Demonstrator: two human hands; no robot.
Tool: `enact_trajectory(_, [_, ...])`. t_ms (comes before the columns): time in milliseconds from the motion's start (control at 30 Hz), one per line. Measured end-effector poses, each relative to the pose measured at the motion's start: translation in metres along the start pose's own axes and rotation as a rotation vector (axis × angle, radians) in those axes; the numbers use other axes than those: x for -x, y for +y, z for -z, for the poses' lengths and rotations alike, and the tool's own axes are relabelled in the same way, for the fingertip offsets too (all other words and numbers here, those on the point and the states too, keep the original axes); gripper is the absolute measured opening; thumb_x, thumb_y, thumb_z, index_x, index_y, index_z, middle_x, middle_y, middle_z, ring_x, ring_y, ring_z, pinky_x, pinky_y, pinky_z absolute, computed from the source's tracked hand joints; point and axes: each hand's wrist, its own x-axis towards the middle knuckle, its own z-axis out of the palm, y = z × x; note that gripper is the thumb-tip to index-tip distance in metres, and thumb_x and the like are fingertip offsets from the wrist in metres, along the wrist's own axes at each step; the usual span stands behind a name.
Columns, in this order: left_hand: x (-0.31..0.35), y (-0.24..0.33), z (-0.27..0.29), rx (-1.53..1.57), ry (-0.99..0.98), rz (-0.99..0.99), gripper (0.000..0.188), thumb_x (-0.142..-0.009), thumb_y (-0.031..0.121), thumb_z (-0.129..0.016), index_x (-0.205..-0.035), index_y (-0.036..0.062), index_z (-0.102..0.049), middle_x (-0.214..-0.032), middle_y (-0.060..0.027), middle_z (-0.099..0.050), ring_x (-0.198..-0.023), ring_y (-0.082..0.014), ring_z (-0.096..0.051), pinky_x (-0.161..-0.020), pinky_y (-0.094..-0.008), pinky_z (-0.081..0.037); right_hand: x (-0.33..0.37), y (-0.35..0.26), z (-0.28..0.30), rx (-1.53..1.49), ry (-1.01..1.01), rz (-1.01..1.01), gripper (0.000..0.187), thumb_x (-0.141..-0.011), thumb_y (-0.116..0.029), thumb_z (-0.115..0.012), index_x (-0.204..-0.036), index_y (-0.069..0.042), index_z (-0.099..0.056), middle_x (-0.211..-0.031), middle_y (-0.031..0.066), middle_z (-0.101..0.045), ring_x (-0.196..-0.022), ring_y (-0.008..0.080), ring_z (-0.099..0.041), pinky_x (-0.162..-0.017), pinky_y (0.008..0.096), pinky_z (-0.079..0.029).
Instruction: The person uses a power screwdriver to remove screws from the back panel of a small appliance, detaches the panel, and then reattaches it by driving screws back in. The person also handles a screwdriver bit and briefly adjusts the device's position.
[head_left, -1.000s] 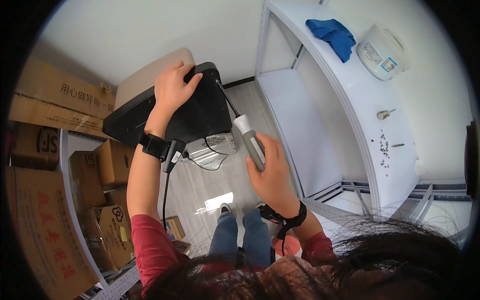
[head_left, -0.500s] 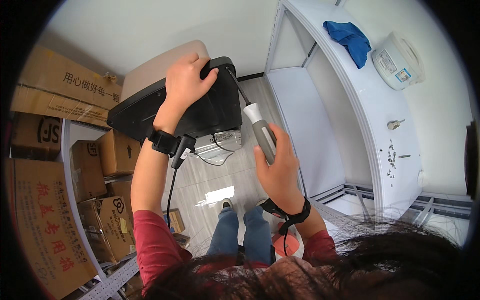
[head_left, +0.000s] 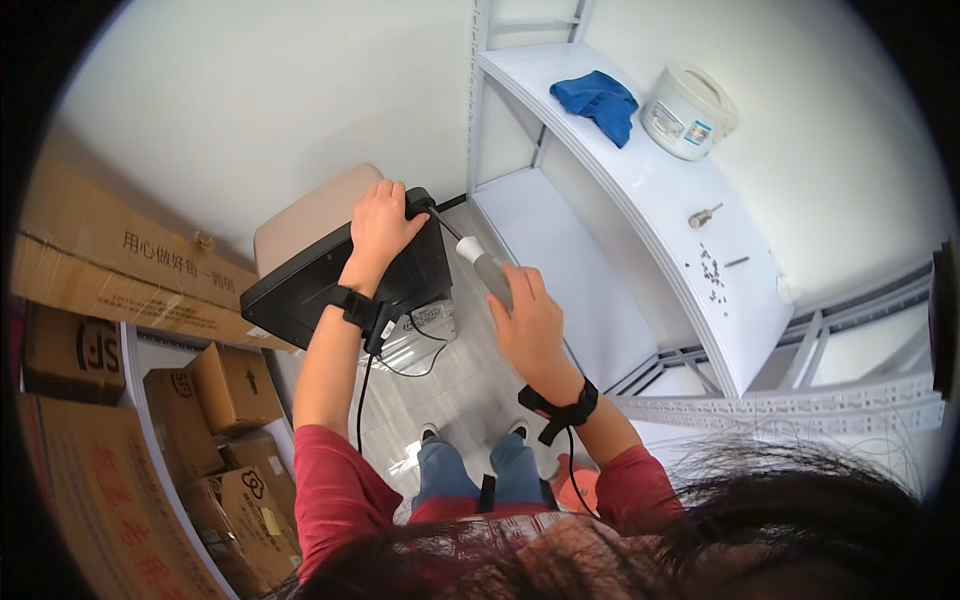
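My right hand (head_left: pixel 534 335) is wrapped round the grey handle of a screwdriver (head_left: pixel 490 272) with a white collar. Its dark shaft slants up to the far right corner of a black panel (head_left: pixel 335 285). Whether the tip sits in a screw is too small to tell. The panel backs a boxy item with a rounded beige body (head_left: pixel 318 215); its exact kind is unclear. My left hand (head_left: pixel 385 225) grips the panel's top edge, fingers over the far side and thumb pointing to the corner near the screwdriver's tip.
On the white shelf (head_left: pixel 640 185) at right are a blue cloth (head_left: pixel 600 103), a white bucket (head_left: pixel 688 110), a metal fitting (head_left: pixel 705 215) and scattered screws (head_left: pixel 712 275). Cardboard boxes (head_left: pixel 235 385) fill the left side. A thin black cable (head_left: pixel 425 360) hangs below the panel.
The view has shifted, so the shelf and its things appear further left and the panel lower. Both hands keep their holds, and the screwdriver stays at the panel's corner.
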Motion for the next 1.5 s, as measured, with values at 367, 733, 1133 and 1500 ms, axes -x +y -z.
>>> enact_trajectory(367, [-0.003,-0.004,-0.005,-0.008,0.012,-0.033,0.041,-0.066,0.034,-0.077,-0.083,0.0031,-0.056,-0.082,-0.0101,-0.057,-0.081,-0.0277,-0.059,-0.068,-0.0375,-0.049,0.011,-0.027,-0.027,-0.161,-0.053,-0.457,0.042,-0.076,-0.022,-0.072,-0.109,-0.006,-0.051,-0.078,0.0164,-0.063,-0.07,0.0361,-0.062,-0.061,0.0421,-0.047])
enact_trajectory(733, [-0.005,-0.008,-0.009,-0.014,0.019,-0.002,0.044,-0.066,0.036,-0.076,-0.083,0.0024,-0.053,-0.083,-0.0108,-0.056,-0.082,-0.0299,-0.058,-0.068,-0.0399,-0.048,-0.011,-0.005,-0.023,-0.279,0.137,-0.425,0.032,-0.072,-0.022,-0.075,-0.09,-0.002,-0.06,-0.07,0.0145,-0.062,-0.061,0.0278,-0.059,-0.057,0.0354,-0.045])
enact_trajectory(1133, [-0.006,-0.009,-0.01,-0.054,0.025,-0.013,0.043,-0.064,0.036,-0.076,-0.08,0.0028,-0.054,-0.078,-0.0103,-0.056,-0.079,-0.0289,-0.059,-0.066,-0.0392,-0.048,-0.009,-0.011,-0.012,-0.109,-0.107,-0.096,0.043,-0.073,-0.008,-0.071,-0.112,-0.003,-0.053,-0.094,0.0134,-0.055,-0.058,0.0281,-0.057,-0.054,0.0351,-0.045])
enact_trajectory(1500, [-0.006,-0.003,-0.009,-0.04,0.064,-0.028,0.041,-0.064,0.035,-0.077,-0.08,0.0036,-0.056,-0.078,-0.0084,-0.055,-0.077,-0.0263,-0.058,-0.064,-0.0368,-0.049,-0.037,-0.024,0.0,0.066,-0.136,-0.407,0.037,-0.084,-0.025,-0.064,-0.111,-0.002,-0.056,-0.069,0.0141,-0.06,-0.063,0.0309,-0.061,-0.057,0.0354,-0.046])
